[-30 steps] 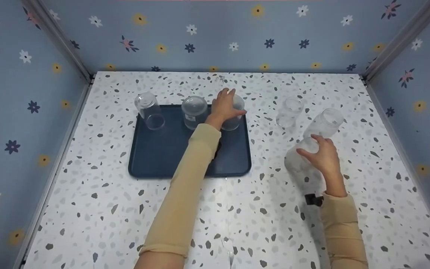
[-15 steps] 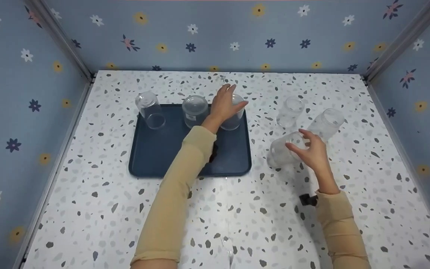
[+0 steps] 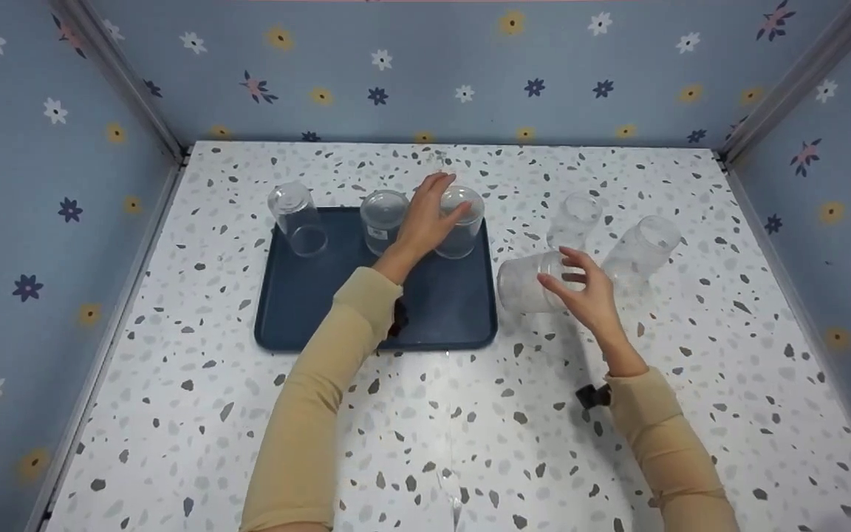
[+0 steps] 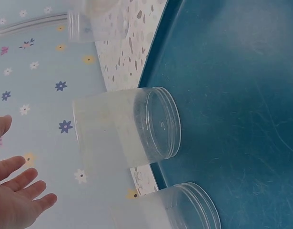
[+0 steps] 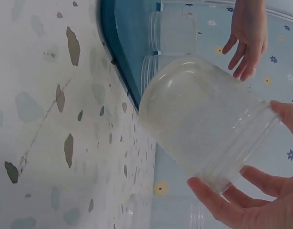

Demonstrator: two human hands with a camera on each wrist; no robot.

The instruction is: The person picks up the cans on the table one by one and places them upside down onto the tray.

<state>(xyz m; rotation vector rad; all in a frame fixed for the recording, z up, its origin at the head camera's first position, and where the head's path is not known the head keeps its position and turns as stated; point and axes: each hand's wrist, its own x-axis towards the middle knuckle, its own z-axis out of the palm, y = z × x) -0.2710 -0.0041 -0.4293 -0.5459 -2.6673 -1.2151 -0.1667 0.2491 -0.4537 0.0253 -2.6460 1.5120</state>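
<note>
My right hand (image 3: 588, 295) grips a clear plastic jar (image 3: 525, 284) round its threaded mouth. The jar is tipped on its side, its base pointing left at the tray's right edge; the right wrist view shows fingers and thumb spread across the neck (image 5: 237, 152). My left hand (image 3: 425, 222) holds nothing, its fingers extended over the back of the blue tray (image 3: 307, 310). Below and beside it, a clear jar (image 3: 464, 233) and another with a small label (image 3: 380, 218) stand mouth down on the tray. At the tray's back left stands a third jar (image 3: 300, 222).
Two more clear jars, one at the back (image 3: 575, 218) and one farther right (image 3: 643, 247), stand mouth up on the speckled table (image 3: 514, 443) right of the tray. Flower-patterned panels (image 3: 425, 66) enclose the table at the back and both sides.
My right hand has carried its jar left toward the tray, tipping it further onto its side. My left hand has drawn back leftward from the tray's right-hand jar.
</note>
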